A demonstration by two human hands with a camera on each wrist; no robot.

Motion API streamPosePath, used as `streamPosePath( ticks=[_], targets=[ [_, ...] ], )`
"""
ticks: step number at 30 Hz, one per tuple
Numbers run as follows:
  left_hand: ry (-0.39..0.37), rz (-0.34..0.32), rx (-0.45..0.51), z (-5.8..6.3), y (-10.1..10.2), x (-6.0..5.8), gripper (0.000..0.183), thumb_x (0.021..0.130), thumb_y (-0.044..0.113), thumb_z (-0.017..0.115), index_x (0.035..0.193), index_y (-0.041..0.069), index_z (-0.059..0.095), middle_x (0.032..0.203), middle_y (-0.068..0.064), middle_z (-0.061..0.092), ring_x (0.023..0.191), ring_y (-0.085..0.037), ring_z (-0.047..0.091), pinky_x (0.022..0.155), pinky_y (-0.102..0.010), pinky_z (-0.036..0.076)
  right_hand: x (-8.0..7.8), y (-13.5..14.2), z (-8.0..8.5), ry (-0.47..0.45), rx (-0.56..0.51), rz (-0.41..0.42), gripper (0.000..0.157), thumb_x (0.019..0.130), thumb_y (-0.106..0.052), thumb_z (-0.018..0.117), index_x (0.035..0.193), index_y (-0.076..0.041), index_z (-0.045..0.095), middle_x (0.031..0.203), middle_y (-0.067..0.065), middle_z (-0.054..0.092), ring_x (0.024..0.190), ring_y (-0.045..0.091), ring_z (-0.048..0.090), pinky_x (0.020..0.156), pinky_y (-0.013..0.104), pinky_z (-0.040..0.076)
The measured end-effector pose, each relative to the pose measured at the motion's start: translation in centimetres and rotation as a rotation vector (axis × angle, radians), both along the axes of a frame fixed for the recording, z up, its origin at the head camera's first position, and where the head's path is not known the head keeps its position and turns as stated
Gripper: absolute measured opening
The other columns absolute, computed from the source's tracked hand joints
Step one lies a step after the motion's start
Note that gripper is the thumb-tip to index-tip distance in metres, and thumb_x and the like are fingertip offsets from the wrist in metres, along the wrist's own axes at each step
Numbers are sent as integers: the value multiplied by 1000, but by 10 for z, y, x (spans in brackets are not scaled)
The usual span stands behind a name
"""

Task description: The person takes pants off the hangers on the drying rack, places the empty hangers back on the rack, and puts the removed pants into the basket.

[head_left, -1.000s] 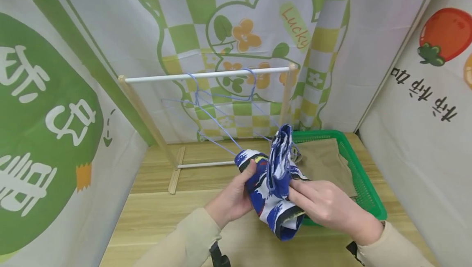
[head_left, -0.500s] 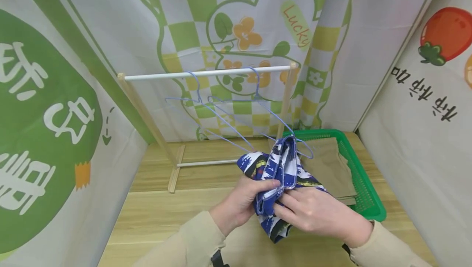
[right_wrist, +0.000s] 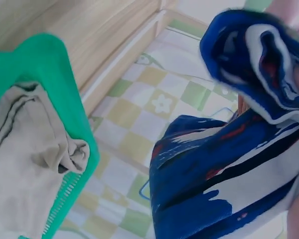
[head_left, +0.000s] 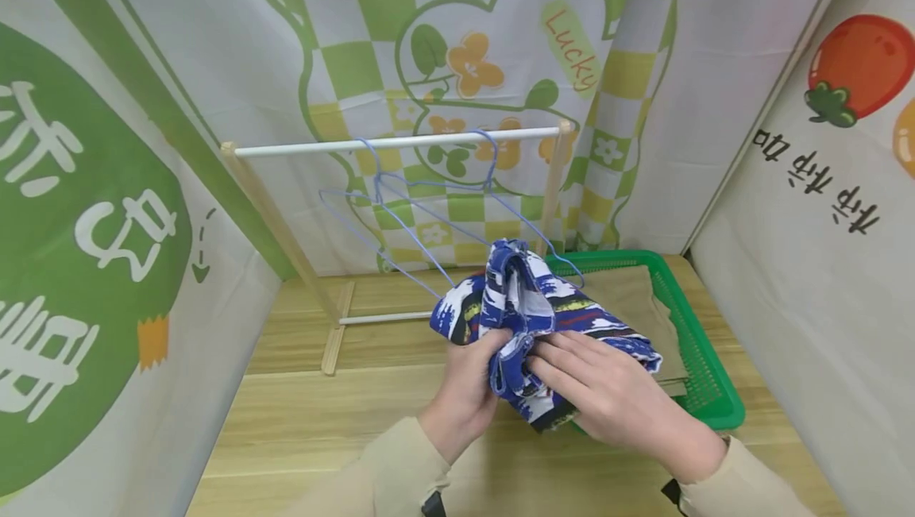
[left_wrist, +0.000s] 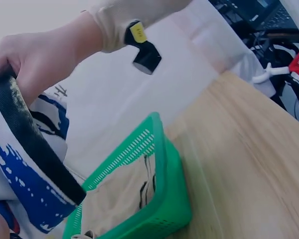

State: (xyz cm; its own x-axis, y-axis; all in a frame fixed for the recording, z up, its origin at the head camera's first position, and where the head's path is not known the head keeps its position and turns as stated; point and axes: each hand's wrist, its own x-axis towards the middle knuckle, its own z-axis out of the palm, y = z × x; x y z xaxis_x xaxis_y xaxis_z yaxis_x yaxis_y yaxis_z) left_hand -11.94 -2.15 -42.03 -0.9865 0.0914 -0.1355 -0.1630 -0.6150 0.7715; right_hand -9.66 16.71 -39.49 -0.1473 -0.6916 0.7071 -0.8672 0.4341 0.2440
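Both hands hold a crumpled garment with a blue, white, black, red and yellow print [head_left: 579, 314], in front of the hanging rack. My left hand [head_left: 468, 390] grips its near left side, thumb on top of a gathered, seamed edge. With its fingers tucked against the folds under that edge, my right hand [head_left: 615, 398] holds the cloth from the right; those fingertips are hidden. In the left wrist view a dark-edged opening of the garment [left_wrist: 25, 184] hangs below the left hand [left_wrist: 45, 57]. The right wrist view shows a rolled edge above the striped body of the garment [right_wrist: 204, 184].
A rack with a white rail [head_left: 400, 143] and wooden posts stands behind. From it hang two blue wire hangers, a left hanger [head_left: 378, 177] and a right hanger [head_left: 536, 231], partly behind the garment. A green basket [head_left: 704, 342] with folded beige cloth [head_left: 629, 295] sits right.
The garment has shifted and spread wider, its right part now reaching over the basket. The left hand's thumb has moved onto the gathered edge. The right hand's fingers have slid further along the folds.
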Motion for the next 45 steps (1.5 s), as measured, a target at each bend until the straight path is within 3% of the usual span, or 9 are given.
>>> streamPosePath(
  ticks=[9,16,20,24,27,34,38,41,45],
  targets=[
    [85,89,140,6,6,-1,68,83,-5,65,146,13,47,137,-11,60,120,-24,62,107,-39,52,26,-4,-1,-322,119,-379,111,66,-29,91,158,-4,34,162,24,34,148,46,33,125,59,17],
    [33,94,216,10,14,2,60,89,0,63,145,14,47,133,-8,61,115,-21,63,103,-35,54,32,-24,-12,-199,-22,-602,142,48,-62,94,157,3,32,159,26,37,146,51,32,112,76,25],
    [43,87,229,12,18,3,59,88,0,63,143,12,46,132,-5,61,116,-18,62,105,-33,51,17,-26,-18,-95,-173,-613,102,65,-24,96,149,6,45,146,25,55,138,47,47,110,75,32],
    [31,34,225,11,17,6,52,87,-1,60,137,10,51,129,-3,64,116,-17,63,105,-32,51,5,-20,-17,14,-258,-521,40,90,7,56,130,8,63,125,25,68,119,44,64,108,70,40],
    [34,-34,216,9,13,8,50,87,-2,61,135,11,53,129,-1,64,116,-17,62,108,-32,47,0,-13,-12,83,-283,-443,35,100,9,39,116,8,70,113,24,73,107,42,70,102,66,48],
    [204,-323,292,1,-19,3,49,94,26,73,138,20,54,128,3,66,114,-15,63,110,-37,45,-8,7,1,196,-306,-302,24,105,1,50,110,6,73,106,22,75,96,43,72,89,59,56],
    [237,-526,319,2,-48,-7,67,100,70,38,145,22,52,132,0,64,120,-18,60,109,-39,45,-11,16,10,287,-315,-236,20,102,6,54,105,7,74,103,22,76,91,43,73,86,57,57],
    [189,-601,242,9,-65,-16,92,90,85,14,143,22,56,133,0,65,122,-19,60,108,-41,46,-10,22,13,314,-293,-196,20,102,5,55,105,6,75,103,23,76,90,43,73,90,55,57],
    [88,-627,40,21,-78,-25,90,89,87,24,134,18,60,120,0,71,109,-17,65,100,-38,50,-10,29,13,322,-248,-159,22,103,6,54,107,4,75,105,22,76,92,43,72,98,54,55]
  ],
)
